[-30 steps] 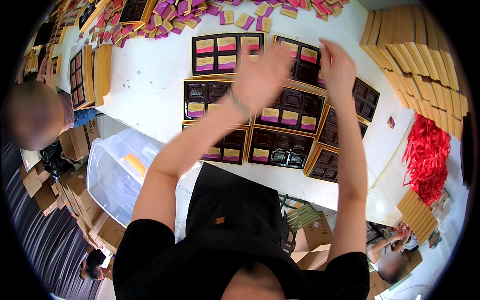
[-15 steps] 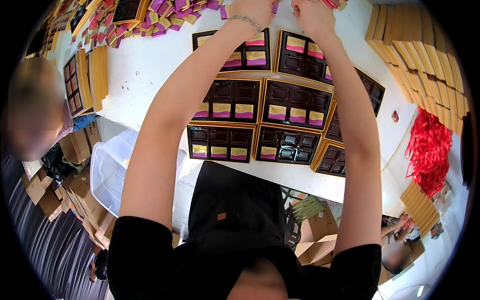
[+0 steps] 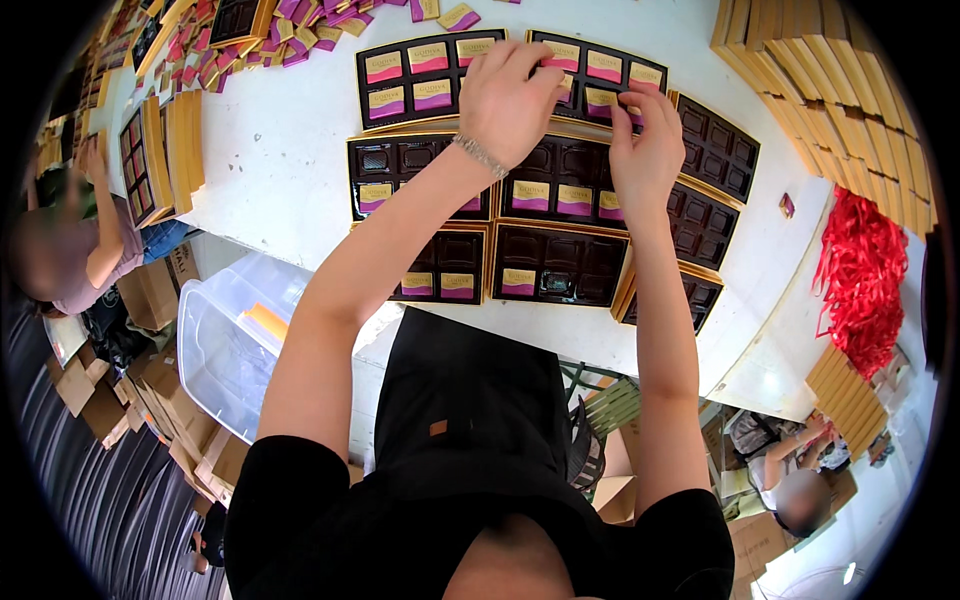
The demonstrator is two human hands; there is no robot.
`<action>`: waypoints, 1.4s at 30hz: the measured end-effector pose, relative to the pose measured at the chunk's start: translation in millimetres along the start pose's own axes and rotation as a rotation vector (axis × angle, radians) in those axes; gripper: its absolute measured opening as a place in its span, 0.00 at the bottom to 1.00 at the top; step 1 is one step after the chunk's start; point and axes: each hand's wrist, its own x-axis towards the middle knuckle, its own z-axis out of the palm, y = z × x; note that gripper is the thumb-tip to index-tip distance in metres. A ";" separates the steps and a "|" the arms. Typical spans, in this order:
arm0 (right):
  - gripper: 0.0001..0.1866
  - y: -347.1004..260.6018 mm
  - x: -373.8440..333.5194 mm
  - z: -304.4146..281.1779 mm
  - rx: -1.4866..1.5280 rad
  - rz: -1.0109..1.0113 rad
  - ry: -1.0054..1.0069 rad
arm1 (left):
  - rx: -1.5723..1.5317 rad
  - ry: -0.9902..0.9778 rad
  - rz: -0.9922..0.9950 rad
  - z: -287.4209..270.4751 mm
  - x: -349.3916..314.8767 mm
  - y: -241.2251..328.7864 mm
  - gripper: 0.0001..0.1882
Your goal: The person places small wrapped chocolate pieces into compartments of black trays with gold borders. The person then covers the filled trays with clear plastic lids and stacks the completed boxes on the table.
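My left hand [image 3: 510, 105] bends over the far right chocolate box [image 3: 583, 78], its curled fingertips at a gold-and-purple wrapped chocolate [image 3: 563, 92] in the near row. At the same row, the thumb and fingers of my right hand [image 3: 650, 148] pinch beside another wrapped chocolate [image 3: 598, 103]; what lies between them is partly hidden. Pink-and-gold chocolates [image 3: 604, 66] fill that box's far row. Left of it, the far left box [image 3: 408, 77] also holds several chocolates, partly behind my left hand. Nearer, the middle right box [image 3: 565, 155] has chocolates only in its near row.
Other dark-trayed boxes [image 3: 715, 140] stand at the right. Loose chocolates [image 3: 300, 35] lie at the far left. Stacked gold boxes [image 3: 800, 70] and red ribbons [image 3: 865, 270] line the right side. A clear plastic tub [image 3: 215, 350] sits below the table's left edge. People work at both sides.
Both hands have come back from the table's far side to the far right box. More chocolates show in the two far boxes. The view has shifted slightly.
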 end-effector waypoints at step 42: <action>0.20 -23.7 178.0 115.2 -0.063 -0.478 -0.426 | 0.127 -0.549 -0.140 -16.0 96.4 -127.5 0.09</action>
